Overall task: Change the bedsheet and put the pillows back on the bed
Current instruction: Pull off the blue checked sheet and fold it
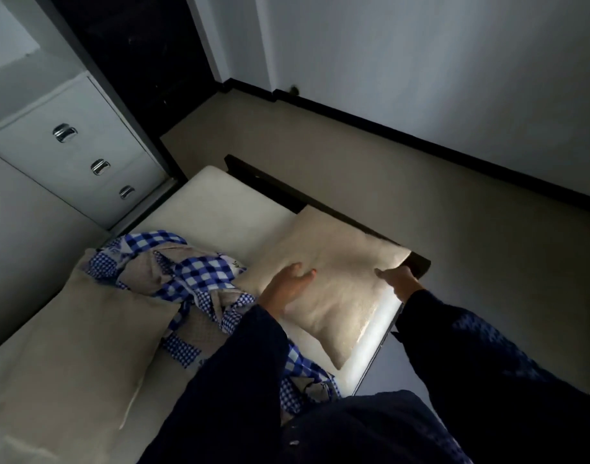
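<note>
Beige pillow (337,262) lies flat at the mattress (220,209) corner, one side along the dark bed frame (263,185), near corner pointing back at the person; long axis hard to call. Left hand (288,283) rests on top, fingers (303,272) relaxed, slightly apart. Right hand (399,279) is at the pillow's right edge, grip unclear. Left of the left fingers is a bunched blue-checked sheet (193,272), then a second pillow (79,329).

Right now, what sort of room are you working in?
Probably a bedroom: a bare mattress on a dark frame, a pillow and a crumpled checked sheet lying on it, and a white drawer unit alongside.
</note>
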